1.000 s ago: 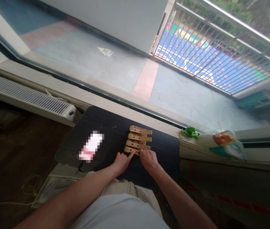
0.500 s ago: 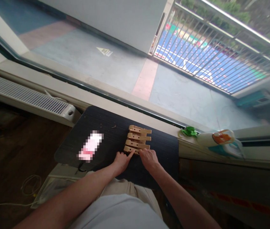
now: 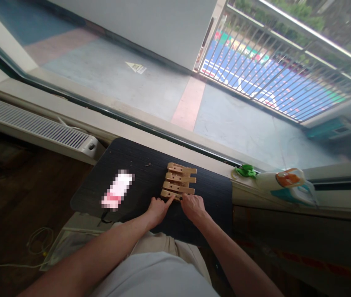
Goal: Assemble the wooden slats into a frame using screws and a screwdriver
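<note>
A light-brown wooden piece (image 3: 179, 178) lies on the black tabletop (image 3: 107, 159). Several parallel slats run across it, each with small dark holes or screw heads. My left hand (image 3: 159, 210) presses its outstretched index finger on the nearest slat, while the other fingers are curled. At the right end of that same slat is my right hand (image 3: 193, 206), closed, its fingers bent down against the wood. Whatever may be inside its grip is hidden.
A blurred white and pink item (image 3: 118, 189) lies on the table's left side. Small bits, among them a screw-like piece (image 3: 148, 164), are near the back. On the windowsill sit a green object (image 3: 246, 170) and a white bottle with an orange part (image 3: 290, 178). A radiator (image 3: 39, 123) stands left.
My right hand has shifted very slightly at the end of the nearest slat. My left hand and the wooden piece stay in place.
</note>
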A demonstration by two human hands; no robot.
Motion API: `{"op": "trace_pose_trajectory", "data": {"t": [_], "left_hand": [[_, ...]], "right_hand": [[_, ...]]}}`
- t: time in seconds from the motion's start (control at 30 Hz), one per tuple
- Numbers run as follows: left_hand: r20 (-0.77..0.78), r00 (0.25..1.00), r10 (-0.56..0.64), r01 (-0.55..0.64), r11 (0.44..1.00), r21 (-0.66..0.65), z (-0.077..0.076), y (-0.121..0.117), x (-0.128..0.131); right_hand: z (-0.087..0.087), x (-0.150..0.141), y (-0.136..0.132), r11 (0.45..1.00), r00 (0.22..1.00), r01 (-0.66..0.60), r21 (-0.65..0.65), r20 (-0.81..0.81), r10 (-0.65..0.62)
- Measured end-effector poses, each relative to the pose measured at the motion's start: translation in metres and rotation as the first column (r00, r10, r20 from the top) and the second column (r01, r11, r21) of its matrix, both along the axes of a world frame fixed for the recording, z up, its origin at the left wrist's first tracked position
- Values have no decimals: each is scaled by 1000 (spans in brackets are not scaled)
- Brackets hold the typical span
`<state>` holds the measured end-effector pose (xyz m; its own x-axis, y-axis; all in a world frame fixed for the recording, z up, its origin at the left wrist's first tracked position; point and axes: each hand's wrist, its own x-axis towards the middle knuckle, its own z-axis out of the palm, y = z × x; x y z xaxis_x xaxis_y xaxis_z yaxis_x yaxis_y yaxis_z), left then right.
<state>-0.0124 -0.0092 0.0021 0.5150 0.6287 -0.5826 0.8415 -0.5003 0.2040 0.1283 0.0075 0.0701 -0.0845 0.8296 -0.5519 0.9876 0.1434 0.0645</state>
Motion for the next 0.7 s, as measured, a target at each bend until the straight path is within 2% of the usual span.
{"op": "trace_pose_trajectory", "data": {"t": [0.2, 0.33, 0.43, 0.6, 0.7], "left_hand": [[9, 1000, 13, -13, 1000, 12, -2, -1, 0], [7, 1000, 21, -21, 1000, 17, -4, -2, -1], [9, 1000, 20, -20, 1000, 11, -4, -2, -1], [5, 1000, 5, -5, 1000, 3, -2, -1, -1], [-5, 1000, -5, 5, 1000, 0, 0, 0, -1]], "right_hand": [[14, -5, 2, 993, 993, -118, -15, -4, 118], [15, -7, 7, 991, 991, -134, -18, -13, 134], [10, -7, 9, 994, 994, -109, -28, -30, 108], [1, -7, 7, 999, 999, 29, -28, -33, -30], [0, -7, 5, 999, 998, 45, -15, -30, -46]]}}
